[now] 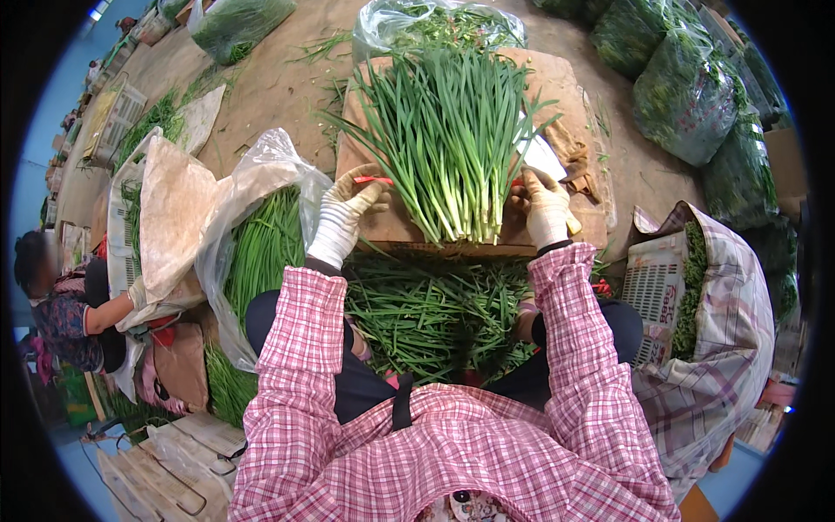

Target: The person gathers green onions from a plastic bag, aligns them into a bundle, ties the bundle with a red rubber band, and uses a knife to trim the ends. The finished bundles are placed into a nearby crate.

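A broad bunch of Chinese chives lies on a wooden board, its pale cut ends towards me. My left hand, in a soiled work glove, pinches one end of a red tie at the left side of the bunch. On the opposite side, my gloved right hand grips a red end too. Whatever runs between the two red ends is hidden by the leaves. Beyond my right hand lie a broad knife blade, partly covered by leaves, and a crumpled brown glove.
Loose green leaves cover the floor between my feet. A plastic-lined container of long greens stands left, a cloth-draped crate right. Behind the board is a clear bag of trimmings. Another person sits far left.
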The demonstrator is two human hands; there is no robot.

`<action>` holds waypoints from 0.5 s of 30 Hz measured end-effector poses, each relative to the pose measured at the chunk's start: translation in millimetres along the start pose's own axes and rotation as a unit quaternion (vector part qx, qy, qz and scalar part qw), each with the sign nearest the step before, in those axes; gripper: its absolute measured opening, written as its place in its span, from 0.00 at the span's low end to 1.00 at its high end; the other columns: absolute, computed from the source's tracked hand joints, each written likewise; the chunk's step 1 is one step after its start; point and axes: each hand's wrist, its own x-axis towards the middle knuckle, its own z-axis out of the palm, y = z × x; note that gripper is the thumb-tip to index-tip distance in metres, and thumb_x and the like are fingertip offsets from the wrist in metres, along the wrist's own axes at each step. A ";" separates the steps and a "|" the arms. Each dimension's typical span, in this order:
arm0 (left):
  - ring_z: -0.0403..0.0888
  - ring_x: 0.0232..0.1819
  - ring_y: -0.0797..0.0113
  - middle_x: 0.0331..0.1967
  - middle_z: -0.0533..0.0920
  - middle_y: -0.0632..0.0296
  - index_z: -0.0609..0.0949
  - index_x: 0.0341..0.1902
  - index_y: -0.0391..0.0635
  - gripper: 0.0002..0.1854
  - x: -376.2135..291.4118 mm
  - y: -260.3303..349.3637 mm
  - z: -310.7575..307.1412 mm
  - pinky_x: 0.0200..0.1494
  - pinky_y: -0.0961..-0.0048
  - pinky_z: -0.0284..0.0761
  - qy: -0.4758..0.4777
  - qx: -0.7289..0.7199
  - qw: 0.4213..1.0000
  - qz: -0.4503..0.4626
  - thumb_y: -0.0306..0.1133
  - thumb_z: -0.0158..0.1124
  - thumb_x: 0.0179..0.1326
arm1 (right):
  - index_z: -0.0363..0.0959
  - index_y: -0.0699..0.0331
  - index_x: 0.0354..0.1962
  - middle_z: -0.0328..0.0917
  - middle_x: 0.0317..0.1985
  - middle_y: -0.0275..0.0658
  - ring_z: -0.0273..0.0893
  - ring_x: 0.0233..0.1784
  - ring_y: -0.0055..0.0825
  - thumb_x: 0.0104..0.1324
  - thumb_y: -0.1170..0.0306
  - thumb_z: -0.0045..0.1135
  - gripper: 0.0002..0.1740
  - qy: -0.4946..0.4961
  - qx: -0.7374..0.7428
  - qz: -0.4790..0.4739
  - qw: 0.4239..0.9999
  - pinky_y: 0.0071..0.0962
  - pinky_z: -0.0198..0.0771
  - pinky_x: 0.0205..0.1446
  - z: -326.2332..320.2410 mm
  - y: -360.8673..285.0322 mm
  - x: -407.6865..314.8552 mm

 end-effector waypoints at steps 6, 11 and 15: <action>0.84 0.34 0.77 0.38 0.87 0.62 0.84 0.53 0.40 0.13 5.5 1.5 -2.8 0.38 0.80 0.82 -0.016 0.192 0.981 -0.020 0.25 0.68 0.65 | 0.79 0.64 0.50 0.84 0.38 0.37 0.82 0.34 0.27 0.69 0.76 0.62 0.12 -0.011 0.041 -0.021 0.999 0.27 0.81 0.34 -2.7 6.3 -6.2; 0.84 0.36 0.79 0.39 0.88 0.64 0.86 0.51 0.42 0.10 17.6 11.8 8.2 0.40 0.82 0.80 -0.085 0.321 0.941 0.066 0.25 0.65 0.67 | 0.81 0.63 0.49 0.84 0.40 0.36 0.83 0.39 0.27 0.69 0.72 0.64 0.12 -0.007 0.022 -0.076 0.997 0.29 0.83 0.40 9.6 -5.9 -17.6; 0.84 0.39 0.79 0.38 0.88 0.66 0.86 0.47 0.41 0.08 39.2 25.4 45.7 0.44 0.81 0.79 -0.150 0.383 0.894 0.179 0.28 0.67 0.66 | 0.81 0.68 0.49 0.85 0.39 0.38 0.83 0.33 0.24 0.69 0.71 0.63 0.13 -0.031 -0.048 -0.101 0.993 0.25 0.83 0.38 30.1 -26.5 -15.0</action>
